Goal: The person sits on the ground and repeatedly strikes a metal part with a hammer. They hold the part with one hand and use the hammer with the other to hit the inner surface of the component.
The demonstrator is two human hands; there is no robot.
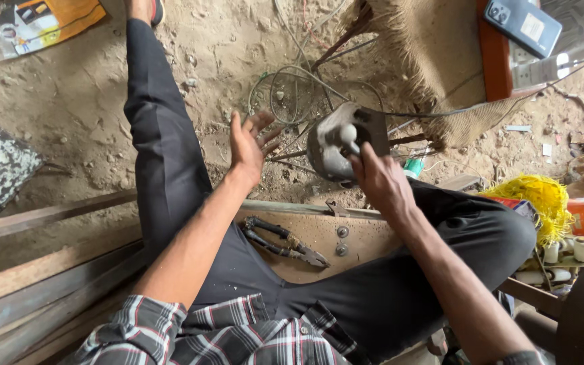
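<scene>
1. A person is sitting on a low wooden board [305, 233] over sandy ground [76, 94], looking down at their own lap, with dark trousers and a plaid shirt filling the lower half of the view.
2. The right hand [381, 182] is gripping a grey metal motor housing [336, 145] just right of centre, fingers curled around its lower edge at about five o'clock of the part.
3. The housing is being held in the air above the ground, its round open face turning toward the camera, with a pale rounded piece showing inside it.
4. The left hand [250, 145] is hovering at nine o'clock of the housing, near but apart from it, palm up, fingers spread and holding nothing.
5. A pair of black-handled pliers [282, 242] is lying on the board between the legs, at six o'clock of the left hand.
6. Loops of thin wire [292, 88] are lying on the sand at twelve o'clock of the hands.
7. A piece of coarse burlap [434, 47] is hanging at one o'clock, with a blue phone [523, 26] resting above it at the top right.
8. A bundle of yellow fibre [542, 199] is sitting at three o'clock, with small white spools [566, 251] just below it.
</scene>
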